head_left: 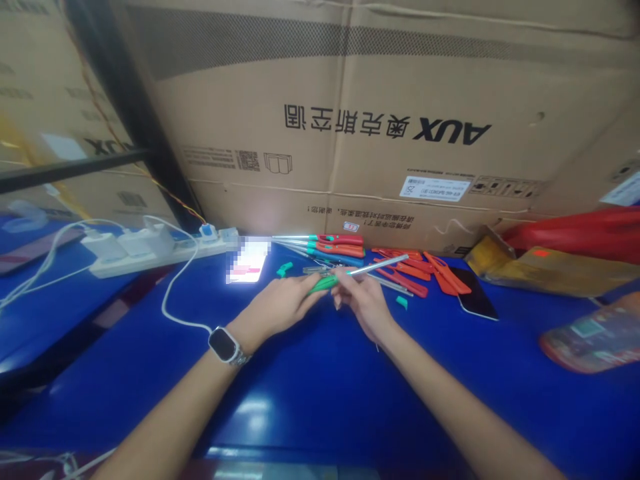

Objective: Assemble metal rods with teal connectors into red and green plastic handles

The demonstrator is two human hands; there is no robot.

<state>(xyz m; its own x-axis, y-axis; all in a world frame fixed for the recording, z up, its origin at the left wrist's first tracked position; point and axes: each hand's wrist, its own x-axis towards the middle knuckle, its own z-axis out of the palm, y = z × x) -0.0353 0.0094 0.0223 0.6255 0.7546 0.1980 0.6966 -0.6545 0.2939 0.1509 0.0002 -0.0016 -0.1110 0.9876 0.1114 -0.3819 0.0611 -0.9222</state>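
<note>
My left hand (286, 301), a watch on its wrist, is closed around the green handle of a long-nosed lighter (323, 285). At the lighter's neck, my right hand (364, 300) pinches with thumb and fingers where the metal tube (379, 264) leaves the handle. The tube points right and slightly upward. Beyond both hands lie finished-looking lighters (341, 239) with red and orange handles. Loose orange handle shells (447, 273) and metal tubes are strewn to their right. Small green plastic pieces (402, 303) lie on the blue table (320, 380). My fingers hide part of the handle.
A lit phone (249, 260) lies left of the lighters, and a dark phone (475, 297) lies partly under the shells. A white power strip (150, 252) with plugs and cables stands at left. Behind rises a large cardboard box (320, 167). At right is a plastic jar (590, 337).
</note>
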